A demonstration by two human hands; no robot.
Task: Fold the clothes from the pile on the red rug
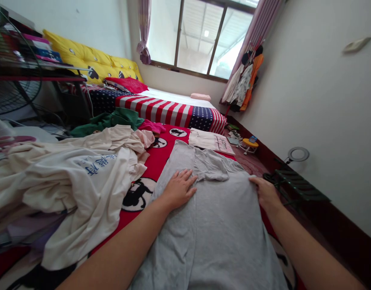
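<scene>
1. My grey shirt (224, 225) is laid out right in front of me on the red blanket (158, 159), with what looks like a sleeve lying across its upper part.
2. My left hand (178, 190) is flat on the shirt's left side, fingers a bit spread, pressing and not gripping anything. If that palm skids, I'd expect it to rumple the layer underneath (there are already wrinkles running down that side).
3. My right hand (265, 192) looks like it's pinching the right edge, thumb on top, though the fingers underneath are hidden. A loose pinch might catch just one layer, and then the top and bottom would end up out of line.
4. Pulling harder with the right than the left presses down could drag the whole thing crooked, or pop that sleeve out of place.
5. The cream pile (52, 177) is close by on my left, near that forearm. A careless elbow could snag it and pull it over the shirt.
6. The folded tee (203, 139) is just past the far end, so shoving the shirt forward might mess it up.
</scene>
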